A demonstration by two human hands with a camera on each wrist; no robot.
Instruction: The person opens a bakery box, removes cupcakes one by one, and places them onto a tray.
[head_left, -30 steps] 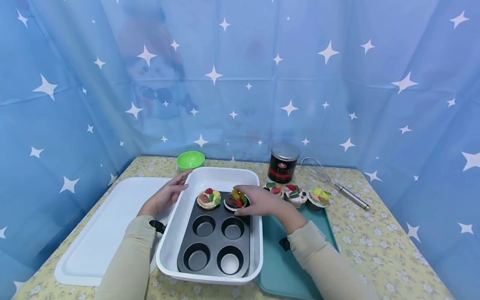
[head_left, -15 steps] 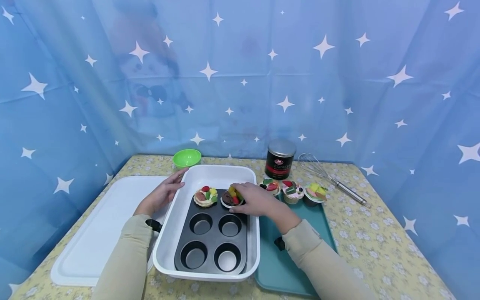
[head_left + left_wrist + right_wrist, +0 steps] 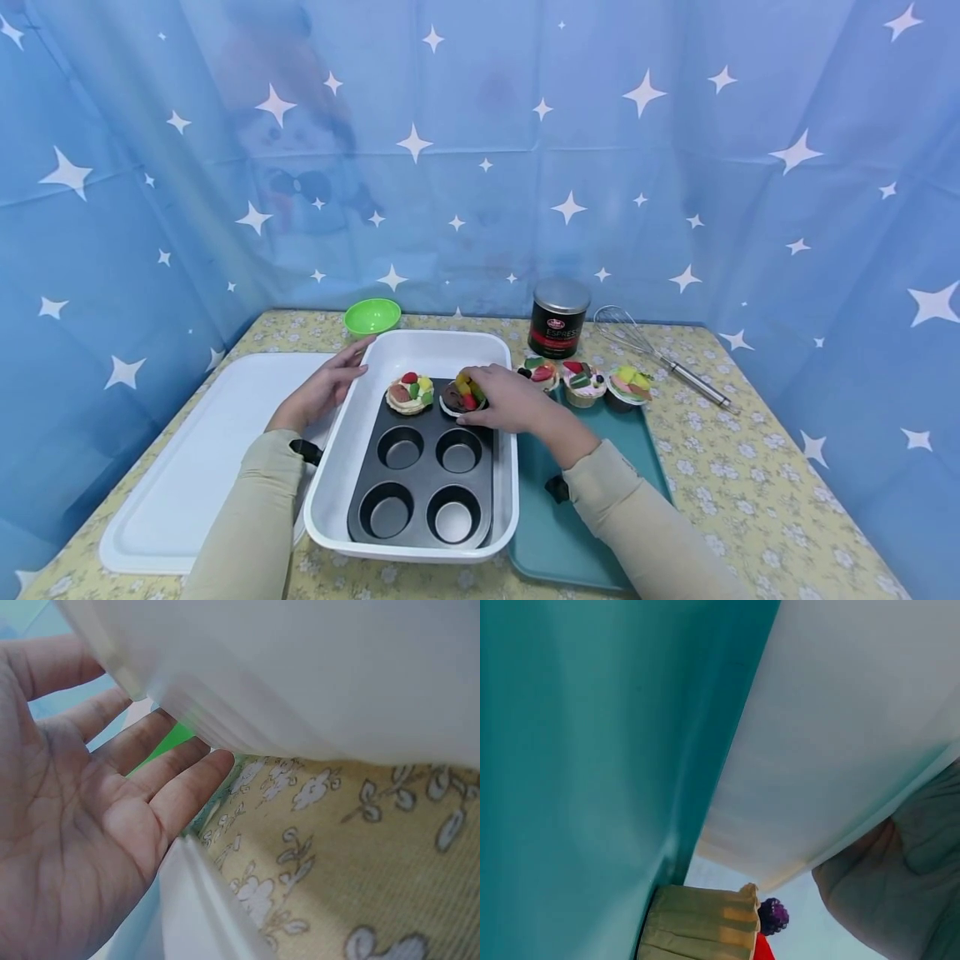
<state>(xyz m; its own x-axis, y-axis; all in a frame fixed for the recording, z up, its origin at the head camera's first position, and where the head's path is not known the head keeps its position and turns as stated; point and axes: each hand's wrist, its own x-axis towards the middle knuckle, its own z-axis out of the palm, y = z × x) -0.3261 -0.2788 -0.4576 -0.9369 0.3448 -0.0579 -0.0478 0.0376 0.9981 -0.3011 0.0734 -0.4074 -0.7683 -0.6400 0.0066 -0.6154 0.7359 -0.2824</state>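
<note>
Right hand [image 3: 508, 398] still gripping chocolate toy cupcake with fruit topping [image 3: 461, 395], now settling into back-right cup of dark metal muffin tin [image 3: 423, 475] inside white rectangular baking dish [image 3: 337, 492]. Hardly shifting since half second ago; placement nearly finishing. Left hand [image 3: 324, 388] staying flat, fingers relaxed against dish's left rim.

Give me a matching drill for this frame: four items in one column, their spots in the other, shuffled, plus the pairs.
Items
1. green bowl
2. whisk
3. chocolate cupcake
4. dark can

Places
A. in the muffin tin, under the right hand
B. far right on the table, beyond the teal tray
C. behind the white dish, near the left hand
D. at the back, behind the three cupcakes on the teal tray

Pairs: 1-C, 2-B, 3-A, 4-D
</note>
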